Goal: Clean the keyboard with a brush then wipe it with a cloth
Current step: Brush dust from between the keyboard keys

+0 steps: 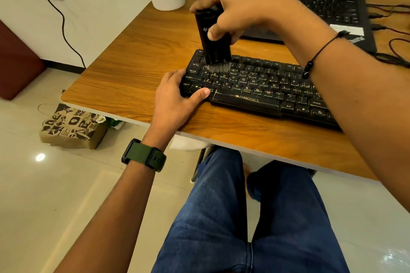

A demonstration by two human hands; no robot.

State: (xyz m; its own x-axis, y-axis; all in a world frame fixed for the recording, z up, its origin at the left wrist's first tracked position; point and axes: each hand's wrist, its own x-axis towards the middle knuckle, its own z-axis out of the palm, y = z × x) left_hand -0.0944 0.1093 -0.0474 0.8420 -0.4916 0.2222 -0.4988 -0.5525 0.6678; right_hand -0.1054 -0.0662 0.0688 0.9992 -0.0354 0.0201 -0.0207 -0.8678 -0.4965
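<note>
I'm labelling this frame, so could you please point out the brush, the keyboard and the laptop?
brush [214, 37], head view, on its black handle.
keyboard [257, 99], head view, on its spacebar.
laptop [332, 6], head view, on its keys.

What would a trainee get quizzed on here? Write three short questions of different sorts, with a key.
1. True or false: the brush bristles touch the keyboard at its left end.
2. Which hand holds the brush? A) left hand B) right hand
3. Fill in: the left hand steadies the keyboard's ____ end.

Key: 1 true; 2 B; 3 left.
</note>
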